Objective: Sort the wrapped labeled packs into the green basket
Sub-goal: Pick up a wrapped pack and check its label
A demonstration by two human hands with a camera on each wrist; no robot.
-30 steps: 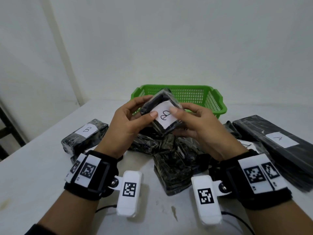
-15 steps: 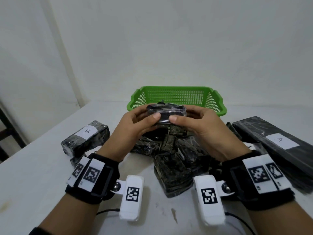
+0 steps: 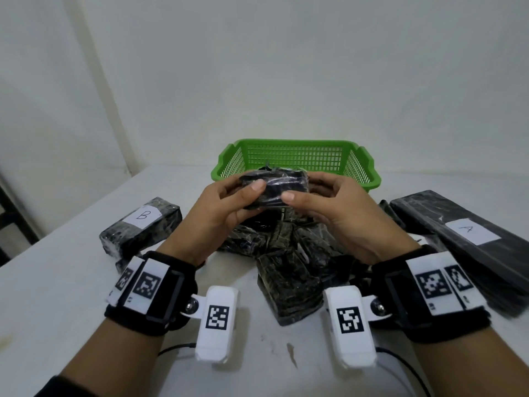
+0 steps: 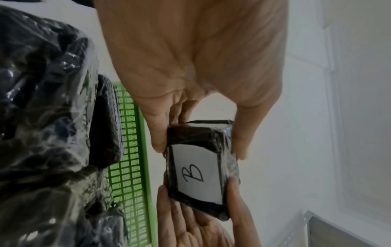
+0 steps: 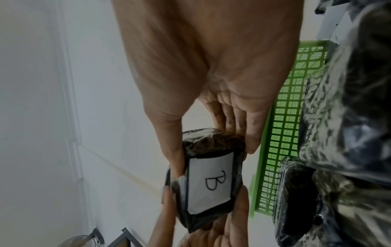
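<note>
Both hands hold one small black wrapped pack (image 3: 274, 190) up in the air just in front of the green basket (image 3: 294, 156), above the heap of packs (image 3: 286, 253) on the desk (image 3: 57, 282). The left hand (image 3: 223, 213) grips its left end, thumb on the near face and fingers (image 4: 158, 133) curled round the far side; the right hand (image 3: 332, 210) grips the other end the same way. From the wrist views the pack's white label (image 4: 198, 173) reads "B" and faces away from the person, toward the basket.

Another dark pack (image 3: 274, 169) lies inside the basket, close to its near wall. Left of the basket, on the desk, rests a separate pack labelled "B" (image 3: 140, 224). Right of the basket lies a long flat black pack labelled "A" (image 3: 469, 239). The heap sits directly in front of the basket, between the two wrists.
</note>
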